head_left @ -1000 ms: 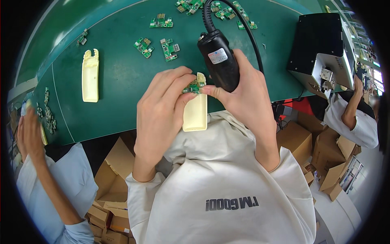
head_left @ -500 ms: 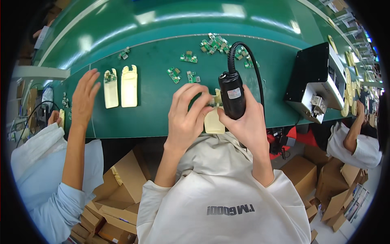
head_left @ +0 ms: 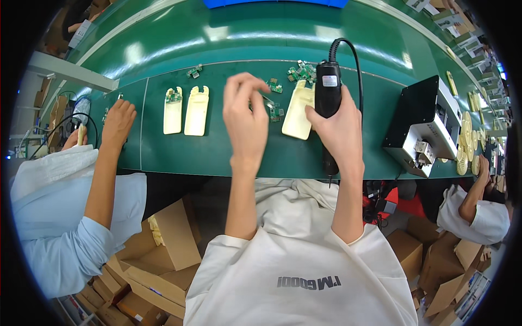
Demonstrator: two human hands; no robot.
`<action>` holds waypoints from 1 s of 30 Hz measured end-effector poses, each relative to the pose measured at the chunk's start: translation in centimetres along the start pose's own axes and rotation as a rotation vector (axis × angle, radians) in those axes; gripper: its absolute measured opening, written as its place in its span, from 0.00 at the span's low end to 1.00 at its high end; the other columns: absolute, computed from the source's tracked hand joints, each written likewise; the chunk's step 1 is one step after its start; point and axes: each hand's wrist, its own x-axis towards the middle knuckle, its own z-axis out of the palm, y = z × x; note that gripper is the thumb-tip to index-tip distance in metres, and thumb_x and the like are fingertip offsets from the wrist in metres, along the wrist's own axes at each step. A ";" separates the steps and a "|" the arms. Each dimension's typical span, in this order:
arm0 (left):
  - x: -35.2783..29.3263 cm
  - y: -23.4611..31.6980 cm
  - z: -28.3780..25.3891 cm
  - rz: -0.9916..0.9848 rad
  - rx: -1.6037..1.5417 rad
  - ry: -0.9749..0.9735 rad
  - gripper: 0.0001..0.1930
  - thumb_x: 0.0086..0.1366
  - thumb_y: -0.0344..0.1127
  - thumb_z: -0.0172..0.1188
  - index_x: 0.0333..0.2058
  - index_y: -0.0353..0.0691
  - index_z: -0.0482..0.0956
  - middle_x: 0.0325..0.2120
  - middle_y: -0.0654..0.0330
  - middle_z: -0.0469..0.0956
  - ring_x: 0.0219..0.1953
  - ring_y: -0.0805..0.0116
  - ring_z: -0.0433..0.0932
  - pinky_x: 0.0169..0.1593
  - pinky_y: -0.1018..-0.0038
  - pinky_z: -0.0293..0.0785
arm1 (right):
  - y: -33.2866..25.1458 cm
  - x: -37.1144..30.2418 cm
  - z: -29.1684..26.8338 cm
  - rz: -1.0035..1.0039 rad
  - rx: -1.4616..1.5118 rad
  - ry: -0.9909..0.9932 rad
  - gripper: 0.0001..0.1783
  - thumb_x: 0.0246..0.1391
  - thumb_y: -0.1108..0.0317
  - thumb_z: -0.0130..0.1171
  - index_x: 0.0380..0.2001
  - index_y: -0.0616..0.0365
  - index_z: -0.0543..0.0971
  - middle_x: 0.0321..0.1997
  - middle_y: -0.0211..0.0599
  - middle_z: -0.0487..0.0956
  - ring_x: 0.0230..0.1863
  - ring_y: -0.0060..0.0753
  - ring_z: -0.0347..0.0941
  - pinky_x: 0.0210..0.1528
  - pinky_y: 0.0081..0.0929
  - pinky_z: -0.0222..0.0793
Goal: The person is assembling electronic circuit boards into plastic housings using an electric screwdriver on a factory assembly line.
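Evidently, we have our right hand [head_left: 343, 127] wrapped around the black tool [head_left: 328, 100], its bit pointing back toward our body and its cable [head_left: 356, 51] arching up beyond the grip, presumably to keep the cord clear of our fingers. The pale yellow shell [head_left: 296, 117] sits at a slant just beside our right thumb; we cannot tell whether the thumb pinches it against the tool or the green table [head_left: 179, 157] bears it. We hold our left hand [head_left: 246, 111] up with bent fingers, near loose circuit boards [head_left: 277, 112]; the fingers hide their own grip, so we cannot say whether they grasp anything. Those boards probably lie centrally for easy reach. Farther left, a board-fitted shell [head_left: 172, 118] and a wider shell [head_left: 196, 115] lie side by side, likely parked there to free our working space.
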 end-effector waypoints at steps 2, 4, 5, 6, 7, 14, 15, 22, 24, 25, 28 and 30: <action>1.5 -0.1 -2.2 0.007 0.055 0.021 0.10 0.61 0.19 0.51 0.37 0.36 0.79 0.40 0.54 0.75 0.42 0.56 0.76 0.44 0.64 0.71 | 0.7 0.7 -0.1 0.009 0.012 0.015 0.19 0.44 0.69 0.68 0.37 0.64 0.71 0.28 0.38 0.79 0.23 0.25 0.74 0.28 0.25 0.70; 2.4 -1.0 -5.8 0.099 0.204 -0.030 0.14 0.65 0.23 0.51 0.48 0.38 0.77 0.45 0.53 0.75 0.48 0.54 0.75 0.52 0.67 0.70 | 0.9 0.6 -0.9 -0.005 0.058 0.016 0.19 0.45 0.69 0.68 0.37 0.64 0.71 0.27 0.36 0.78 0.22 0.23 0.73 0.27 0.24 0.69; 2.9 -1.6 -8.7 0.081 0.278 -0.101 0.15 0.65 0.25 0.52 0.50 0.38 0.76 0.48 0.54 0.75 0.52 0.55 0.74 0.56 0.68 0.68 | 1.0 0.2 -1.3 -0.013 0.094 0.018 0.19 0.45 0.69 0.68 0.37 0.63 0.71 0.26 0.34 0.77 0.21 0.22 0.72 0.25 0.23 0.68; 3.4 -2.4 -11.5 0.062 0.351 -0.174 0.16 0.66 0.27 0.53 0.53 0.39 0.75 0.52 0.54 0.74 0.55 0.55 0.72 0.59 0.69 0.66 | 1.1 -0.1 -1.8 -0.019 0.130 0.021 0.19 0.46 0.69 0.68 0.37 0.63 0.70 0.25 0.32 0.76 0.20 0.21 0.71 0.24 0.22 0.67; 3.8 -3.9 -13.2 0.066 0.349 -0.176 0.16 0.66 0.27 0.53 0.53 0.39 0.75 0.52 0.54 0.74 0.55 0.55 0.72 0.59 0.69 0.66 | 1.4 -0.4 -2.3 -0.018 0.131 0.026 0.19 0.46 0.69 0.68 0.37 0.63 0.70 0.25 0.32 0.76 0.20 0.21 0.71 0.24 0.22 0.67; 5.8 -11.3 -16.2 -0.034 0.340 -0.476 0.21 0.62 0.25 0.58 0.55 0.36 0.74 0.57 0.54 0.73 0.58 0.61 0.72 0.61 0.73 0.64 | 0.2 -3.2 -6.4 0.032 1.043 -0.034 0.27 0.47 0.72 0.65 0.47 0.59 0.63 0.22 0.31 0.67 0.14 0.19 0.61 0.17 0.20 0.59; 5.6 -11.6 -15.7 -0.081 0.319 -0.472 0.20 0.61 0.25 0.58 0.54 0.35 0.75 0.55 0.55 0.75 0.57 0.65 0.73 0.60 0.75 0.64 | 0.5 -3.6 -6.7 0.019 1.080 -0.043 0.27 0.47 0.72 0.64 0.48 0.59 0.62 0.22 0.31 0.67 0.14 0.19 0.60 0.16 0.20 0.59; 5.2 -12.6 -17.2 -0.125 0.269 -0.354 0.20 0.58 0.21 0.59 0.51 0.33 0.78 0.50 0.55 0.79 0.51 0.68 0.76 0.57 0.74 0.68 | 1.7 -6.8 -11.3 -0.003 1.368 0.029 0.27 0.45 0.77 0.63 0.48 0.59 0.63 0.21 0.34 0.69 0.14 0.22 0.63 0.17 0.22 0.61; 4.7 -11.8 -16.4 -0.167 0.205 -0.242 0.21 0.56 0.20 0.61 0.50 0.33 0.78 0.48 0.55 0.79 0.50 0.67 0.77 0.57 0.73 0.68 | 2.9 -7.8 -14.4 -0.119 1.318 0.178 0.24 0.49 0.69 0.61 0.47 0.57 0.64 0.20 0.33 0.67 0.13 0.21 0.62 0.13 0.23 0.60; 4.4 -10.4 -15.6 -0.173 0.201 -0.256 0.21 0.56 0.20 0.61 0.50 0.33 0.78 0.48 0.55 0.79 0.50 0.67 0.77 0.57 0.73 0.68 | 2.9 -7.7 -15.9 -0.220 1.303 0.287 0.22 0.52 0.61 0.58 0.46 0.57 0.64 0.20 0.32 0.66 0.11 0.22 0.61 0.10 0.23 0.59; 2.5 -4.9 -12.2 -0.197 0.104 -0.305 0.21 0.54 0.19 0.62 0.49 0.31 0.79 0.47 0.55 0.80 0.50 0.66 0.77 0.57 0.72 0.68 | 3.1 -7.2 -20.4 -0.344 1.059 0.600 0.20 0.56 0.60 0.54 0.49 0.54 0.64 0.22 0.32 0.66 0.15 0.23 0.62 0.18 0.24 0.66; 1.3 -2.4 -9.1 -0.103 0.053 -0.326 0.20 0.52 0.18 0.62 0.47 0.31 0.80 0.47 0.55 0.80 0.48 0.67 0.77 0.55 0.72 0.70 | 4.2 -7.3 -23.0 -0.421 1.025 0.538 0.19 0.57 0.63 0.53 0.50 0.54 0.64 0.22 0.31 0.66 0.16 0.23 0.63 0.20 0.24 0.66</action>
